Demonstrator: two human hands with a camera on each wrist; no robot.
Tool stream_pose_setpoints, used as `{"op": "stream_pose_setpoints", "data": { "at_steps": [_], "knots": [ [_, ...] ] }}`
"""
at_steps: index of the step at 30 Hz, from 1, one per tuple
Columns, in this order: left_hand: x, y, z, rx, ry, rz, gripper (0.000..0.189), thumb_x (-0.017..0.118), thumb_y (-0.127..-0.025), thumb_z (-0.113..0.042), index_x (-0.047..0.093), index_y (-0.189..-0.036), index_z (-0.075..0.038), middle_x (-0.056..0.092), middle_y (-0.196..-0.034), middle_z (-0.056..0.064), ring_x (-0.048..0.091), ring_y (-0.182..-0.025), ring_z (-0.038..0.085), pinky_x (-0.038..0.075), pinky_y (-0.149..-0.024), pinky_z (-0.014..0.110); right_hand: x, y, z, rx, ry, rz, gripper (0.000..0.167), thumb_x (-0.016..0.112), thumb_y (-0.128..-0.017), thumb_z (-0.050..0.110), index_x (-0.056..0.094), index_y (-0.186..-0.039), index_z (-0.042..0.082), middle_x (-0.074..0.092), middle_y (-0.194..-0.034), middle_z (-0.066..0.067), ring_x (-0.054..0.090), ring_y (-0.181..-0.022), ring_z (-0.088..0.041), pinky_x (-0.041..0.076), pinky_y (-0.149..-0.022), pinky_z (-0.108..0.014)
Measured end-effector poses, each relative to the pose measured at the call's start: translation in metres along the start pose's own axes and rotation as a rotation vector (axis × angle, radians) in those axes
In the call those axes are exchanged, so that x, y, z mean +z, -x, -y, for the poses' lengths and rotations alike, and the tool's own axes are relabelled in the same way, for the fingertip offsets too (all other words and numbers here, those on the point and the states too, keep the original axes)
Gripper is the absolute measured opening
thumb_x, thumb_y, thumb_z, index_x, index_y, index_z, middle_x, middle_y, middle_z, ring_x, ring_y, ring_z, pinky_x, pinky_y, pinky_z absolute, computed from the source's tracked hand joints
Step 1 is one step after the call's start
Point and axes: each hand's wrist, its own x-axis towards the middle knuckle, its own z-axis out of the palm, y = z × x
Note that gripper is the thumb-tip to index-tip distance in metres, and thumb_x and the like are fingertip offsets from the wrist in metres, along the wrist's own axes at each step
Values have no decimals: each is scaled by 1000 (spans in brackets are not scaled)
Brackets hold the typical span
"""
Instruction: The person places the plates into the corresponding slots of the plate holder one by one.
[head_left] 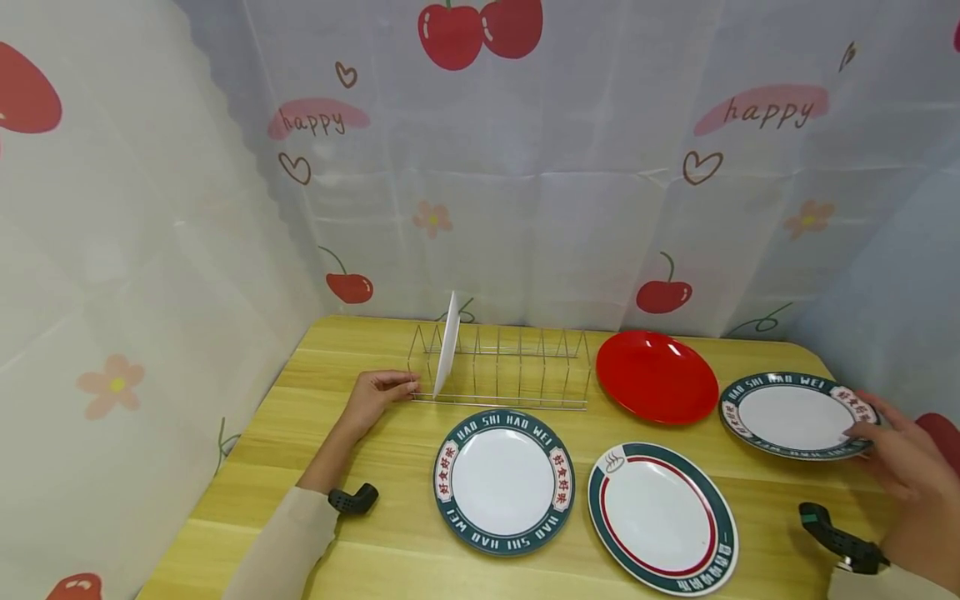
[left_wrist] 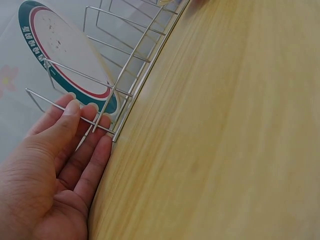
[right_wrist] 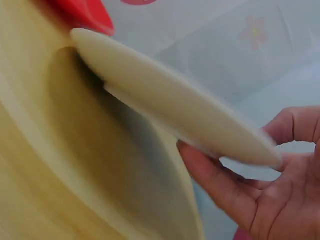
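Observation:
My left hand [head_left: 377, 398] is at the left end of the wire dish rack [head_left: 525, 406]. In the left wrist view its thumb and fingers [left_wrist: 91, 172] pinch the rack's end wire. One plate [head_left: 447, 346] stands nearly upright in the rack; its green and red rim shows in the left wrist view. At the far right, my right hand [head_left: 903, 450] grips the edge of a green-rimmed plate [head_left: 795, 412], thumb on top and fingers beneath. The right wrist view shows that plate's pale underside [right_wrist: 175, 100], tilted, with its hand side raised off the table.
A red plate [head_left: 656, 377] lies right of the rack. In front lie a green-rimmed plate with lettering [head_left: 504, 483] and a plate with a red inner ring [head_left: 660, 517]. The wooden table [head_left: 397, 517] meets a printed curtain [head_left: 525, 233] behind.

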Motion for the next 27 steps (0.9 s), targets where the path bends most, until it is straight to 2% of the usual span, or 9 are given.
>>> {"op": "stream_pose_setpoints", "data": {
  "at_steps": [2,4,5,10,12,16,21,23,27],
  "knots": [
    [0,0,0,4,-5,2,24,71,-95,-5,73,-114,9,76,-107,15,76,-92,20,63,-81,37,0,3,3,-50,-48,45,76,38,-108,8,-10,-162,33,34,-148,-3,55,-77,6,61,-64,-19],
    [0,1,0,6,-6,6,25,71,-95,-5,72,-114,10,75,-108,18,76,-92,20,63,-81,37,2,5,6,-96,-94,75,77,38,-107,5,-9,-162,32,38,-121,13,62,-75,2,62,-62,-23],
    [0,1,0,6,-7,6,25,71,-95,-5,72,-115,10,74,-109,20,76,-92,19,63,-81,36,3,7,8,-111,-109,77,78,39,-107,4,-8,-162,33,37,-118,16,63,-74,1,63,-61,-23],
    [0,0,-1,-3,-6,9,26,71,-95,-5,72,-115,11,73,-110,22,75,-93,19,63,-81,36,12,17,22,-238,-120,70,81,47,-107,3,-1,-164,34,36,-123,16,63,-76,4,62,-59,-22],
    [0,0,-1,-1,-4,8,26,71,-95,-5,72,-115,11,74,-109,20,76,-93,20,63,-81,36,16,22,27,-302,-123,81,80,48,-106,1,3,-164,33,35,-119,20,65,-76,3,61,-58,-21],
    [0,0,-1,2,-5,8,25,72,-94,-5,72,-114,10,75,-108,18,76,-93,21,63,-81,36,23,30,38,-412,-148,107,76,46,-106,-3,10,-164,30,39,-119,17,67,-77,0,61,-59,-20],
    [0,1,-1,7,-14,12,25,72,-95,-6,73,-115,9,75,-109,18,75,-94,21,63,-81,36,32,36,52,-493,-233,138,71,46,-105,-6,22,-162,28,42,-128,12,68,-84,-1,61,-61,-20],
    [0,1,-1,15,-17,12,25,71,-95,-6,72,-115,9,75,-108,18,75,-94,21,63,-81,36,37,39,59,-513,-209,145,70,47,-105,-6,22,-162,28,38,-136,9,67,-89,1,61,-63,-18],
    [1,1,1,26,-5,5,24,70,-95,-4,72,-114,10,75,-106,18,76,-93,21,63,-81,36,47,43,75,-540,-137,153,71,48,-105,-5,22,-162,28,37,-136,9,63,-91,3,59,-64,-15]
  ]
}}
